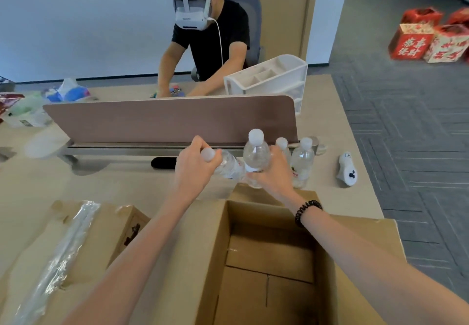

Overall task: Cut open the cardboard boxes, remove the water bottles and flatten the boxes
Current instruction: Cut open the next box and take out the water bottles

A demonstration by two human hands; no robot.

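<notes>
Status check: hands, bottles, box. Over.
Left hand grips tilted bottle; right hand grips upright bottle. Open box looks empty. Two more bottles stand on desk. Nothing blocking.

**The room beyond**

I see a beige worktop (101,187) split by a pinkish-brown divider panel (167,119). Beyond it are a pale wall (76,20), a light wooden door (279,7) and a grey office chair (251,7). Grey patterned carpet (406,152) spreads to the right, with red printed boxes (431,37) standing on it.
</notes>
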